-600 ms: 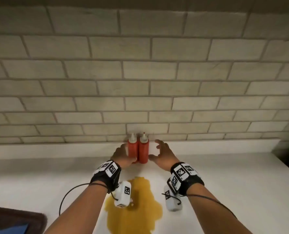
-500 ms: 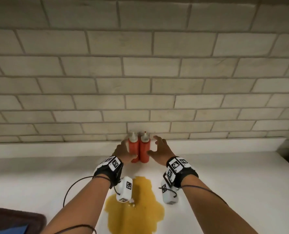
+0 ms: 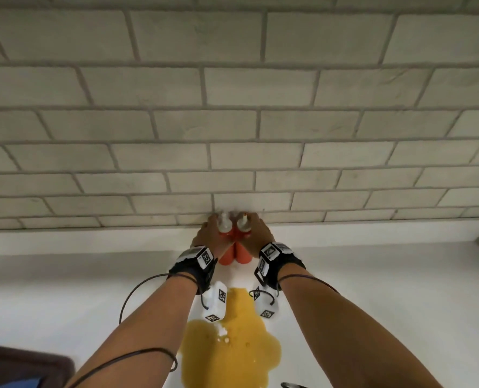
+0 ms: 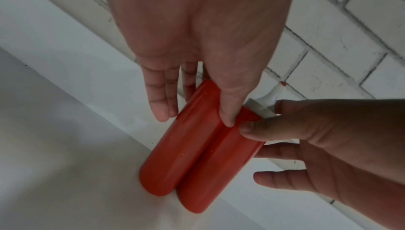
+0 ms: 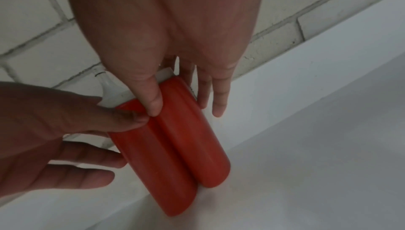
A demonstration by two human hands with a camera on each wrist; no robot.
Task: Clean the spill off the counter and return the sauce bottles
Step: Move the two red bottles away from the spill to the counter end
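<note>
Two red sauce bottles (image 3: pixel 234 254) with white nozzle caps (image 3: pixel 223 224) stand at twelve o'clock before a pale grey brick-pattern wall (image 3: pixel 232 88) with darker grey joints. The counter (image 3: pixel 387 303) is white. A mustard-yellow spill (image 3: pixel 232 354) spreads at six o'clock. Black wrist straps (image 3: pixel 193 268) carry black-and-white square markers.

White bench (image 3: pixel 401 303) with a spill and two bottles

We see a yellow-orange spill (image 3: pixel 232 351) pooled on the bench's middle toward the near edge, with a few pale specks at its far-left rim. Two red sauce bottles (image 3: pixel 234 254) with white nozzle caps stand side by side, touching each other, at the far edge against the low white upstand below the brick wall. A dark mat (image 3: pixel 22 365) shows at the near left corner.
</note>
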